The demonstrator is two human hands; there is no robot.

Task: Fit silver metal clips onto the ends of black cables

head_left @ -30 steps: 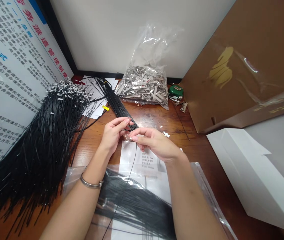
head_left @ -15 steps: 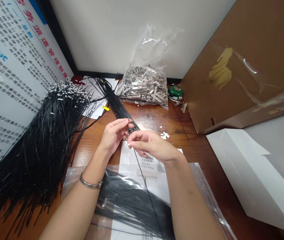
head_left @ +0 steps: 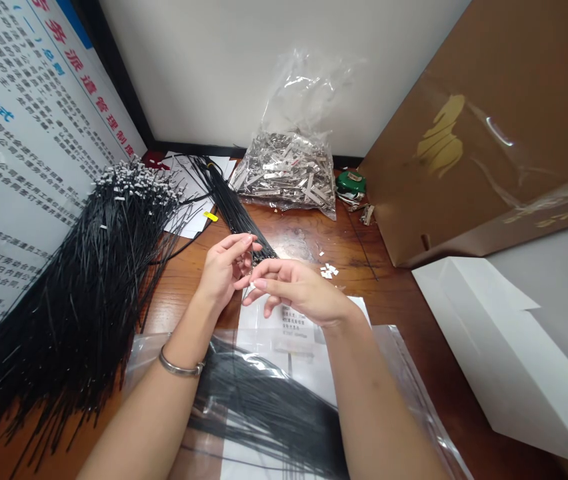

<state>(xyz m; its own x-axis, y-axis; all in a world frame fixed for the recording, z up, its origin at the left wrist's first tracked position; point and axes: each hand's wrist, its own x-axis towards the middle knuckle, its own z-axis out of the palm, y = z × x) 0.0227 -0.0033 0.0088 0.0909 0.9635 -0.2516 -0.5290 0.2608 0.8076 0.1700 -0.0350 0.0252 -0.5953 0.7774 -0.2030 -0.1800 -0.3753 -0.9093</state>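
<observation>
Close together above the table's middle are my two hands. Thumb and index fingertips of my left hand (head_left: 223,270) are pinched; what lies between them, if anything, is too small to make out. My right hand (head_left: 297,290) pinches a small white piece (head_left: 253,285) between thumb and forefinger, its other fingers loosely curled. Just behind the hands is the near end of a bundle of thin black wires (head_left: 238,215). Under my forearms, a clear plastic bag (head_left: 394,340) with more black wires (head_left: 274,393) lies over a printed white sheet (head_left: 359,310).
A large heap of black wires (head_left: 79,287) with white ends leans at left by a printed board (head_left: 9,167). Behind are a bag of metal strips (head_left: 289,170) and a green tape measure (head_left: 351,183). White bits (head_left: 329,271), a brown box (head_left: 444,133) and a white box (head_left: 504,360) are at right.
The single black wire that ran from my hands down over the bag no longer shows. My right hand has shifted slightly left, its lower fingers spread more. The left hand has barely moved.
</observation>
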